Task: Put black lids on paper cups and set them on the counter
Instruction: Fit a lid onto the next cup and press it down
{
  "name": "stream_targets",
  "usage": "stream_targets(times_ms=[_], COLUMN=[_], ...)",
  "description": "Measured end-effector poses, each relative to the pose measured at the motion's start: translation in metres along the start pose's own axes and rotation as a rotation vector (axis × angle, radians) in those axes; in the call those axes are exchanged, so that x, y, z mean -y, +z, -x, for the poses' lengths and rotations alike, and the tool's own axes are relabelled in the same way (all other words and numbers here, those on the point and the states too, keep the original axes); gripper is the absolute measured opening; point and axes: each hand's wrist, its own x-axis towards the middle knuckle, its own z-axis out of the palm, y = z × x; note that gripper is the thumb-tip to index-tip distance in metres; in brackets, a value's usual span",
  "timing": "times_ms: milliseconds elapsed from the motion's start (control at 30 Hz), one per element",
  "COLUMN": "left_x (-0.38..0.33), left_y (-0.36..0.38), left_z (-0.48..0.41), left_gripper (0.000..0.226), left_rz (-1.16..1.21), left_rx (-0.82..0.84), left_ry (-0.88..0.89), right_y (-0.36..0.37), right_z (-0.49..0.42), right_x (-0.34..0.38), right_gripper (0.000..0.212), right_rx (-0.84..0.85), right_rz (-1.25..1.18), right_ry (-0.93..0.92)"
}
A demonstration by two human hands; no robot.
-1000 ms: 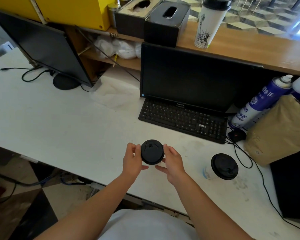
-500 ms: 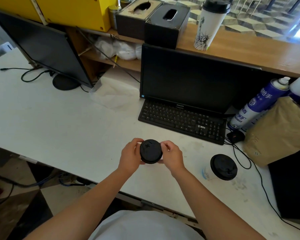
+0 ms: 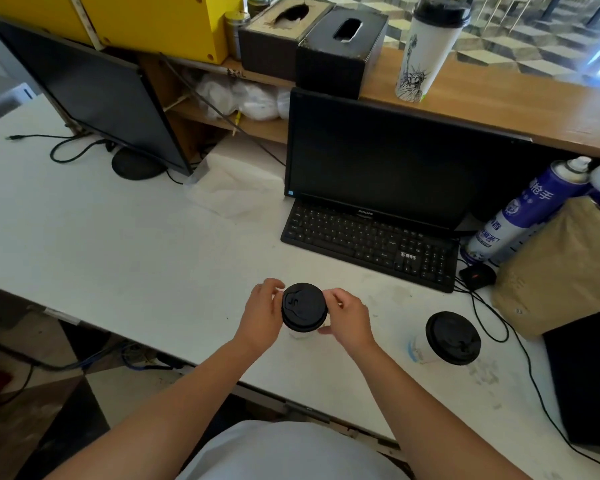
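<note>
Hands: left hand [image 3: 260, 317] and right hand [image 3: 350, 320], fingers curled on opposite rims of one black lid [image 3: 303, 306], which sits on a cup [image 3: 300, 335] at the table's [image 3: 118, 254] near part. Handling, judged: cup light, thin-walled, easily crushed; lid stiffer, snaps on at the rim. Hold by the upper wall. Count: three lidded cups, namely the held one, second cup [image 3: 420, 351] rightward, tall cup [image 3: 426, 50] on the counter [image 3: 499, 98].

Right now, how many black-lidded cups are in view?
3: the held cup at centre front, the desk cup to its right, the tall cup on the wooden shelf. More may be hidden.
</note>
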Motion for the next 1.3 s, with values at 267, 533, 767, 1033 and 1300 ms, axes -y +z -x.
stream_targets(times_ms=[267,533,767,1033,1300], left_x=[-0.009,-0.026,-0.030,-0.013,0.058], left_y=[0.005,0.014,0.000,0.000,0.009], left_z=[0.005,0.014,0.003,-0.007,0.015], left_gripper=[0.023,0.032,0.037,0.041,0.111], left_rz=[0.247,0.406,0.950,0.657,-0.611], left_rx=[-0.031,-0.026,0.164,0.142,0.298], left_ry=[-0.067,-0.287,-0.725,-0.651,-0.451], right_y=[0.012,0.004,-0.021,-0.031,-0.049], right_z=[0.005,0.019,0.009,-0.010,-0.018], right_x=[-0.003,0.000,0.032,0.063,0.150], right_gripper=[0.028,0.036,0.053,0.092,0.087], right_rx=[-0.023,0.130,0.422,0.482,0.481], right_rz=[-0.288,-0.484,0.131,0.762,1.380], right_ry=[0.289,0.276,-0.115,-0.296,-0.448])
